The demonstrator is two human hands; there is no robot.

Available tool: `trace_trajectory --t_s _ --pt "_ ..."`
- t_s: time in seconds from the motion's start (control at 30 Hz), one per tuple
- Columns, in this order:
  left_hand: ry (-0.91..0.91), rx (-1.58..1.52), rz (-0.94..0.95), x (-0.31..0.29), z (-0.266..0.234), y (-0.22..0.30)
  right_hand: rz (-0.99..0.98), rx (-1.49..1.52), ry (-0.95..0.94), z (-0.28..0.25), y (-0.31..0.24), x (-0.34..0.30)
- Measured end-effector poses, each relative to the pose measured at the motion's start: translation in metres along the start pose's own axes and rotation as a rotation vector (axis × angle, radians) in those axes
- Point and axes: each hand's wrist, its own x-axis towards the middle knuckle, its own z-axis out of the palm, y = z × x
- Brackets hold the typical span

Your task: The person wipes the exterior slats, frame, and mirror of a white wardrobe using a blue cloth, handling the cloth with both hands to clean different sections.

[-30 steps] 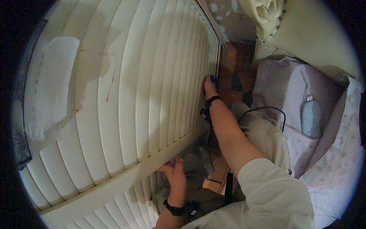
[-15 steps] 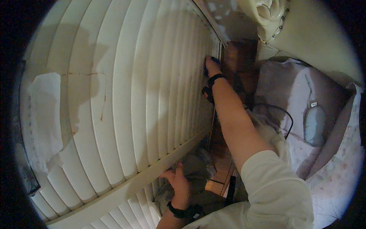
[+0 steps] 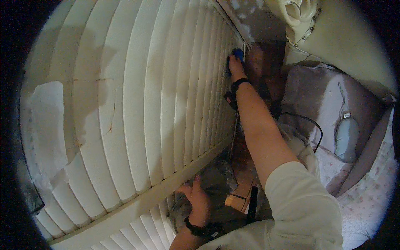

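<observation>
A large cream slatted panel [image 3: 137, 96], like a louvred door, fills the left and middle. At its far right edge my right hand [image 3: 236, 66] is closed round a small blue thing [image 3: 238, 54], perhaps a cloth or sponge, pressed to the panel's edge; most of it is hidden by the fingers. Below, my left hand [image 3: 197, 203] is beside the panel's plain cross rail [image 3: 137, 204], thumb apart from the fingers and nothing visible in it. Its fingertips are partly hidden, so I cannot tell whether they touch the rail. Both wrists wear black bands.
At the right, a cream padded headboard [image 3: 346, 46] with studs stands behind a grey-mauve pillow [image 3: 304, 91]. A light blue pouch-like thing [image 3: 346, 139] lies on the floral bedding [image 3: 371, 208]. A black cable [image 3: 310, 121] loops near my arm. Torn white paper [image 3: 48, 129] clings to the panel.
My right hand has moved slightly farther up along the panel's edge, and more of the blue thing shows. My left hand stays nearly in place. The whole view has shifted a little.
</observation>
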Motion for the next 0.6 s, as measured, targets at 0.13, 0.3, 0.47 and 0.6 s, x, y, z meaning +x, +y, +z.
trace_trajectory --t_s 0.13,0.3,0.47,0.6 --pt "0.017 -0.128 0.091 -0.004 0.003 0.008 -0.116 0.163 -0.058 0.014 -0.022 -0.034" --pt "0.024 -0.221 -0.028 0.003 0.009 -0.016 -0.339 -0.288 -0.117 -0.007 -0.017 -0.013" --pt "-0.109 -0.046 0.008 0.019 -0.020 -0.038 -0.112 -0.195 -0.252 0.017 0.047 -0.081" --pt "-0.078 -0.164 0.223 0.013 -0.008 -0.024 -0.003 -0.028 -0.368 0.024 0.104 -0.123"
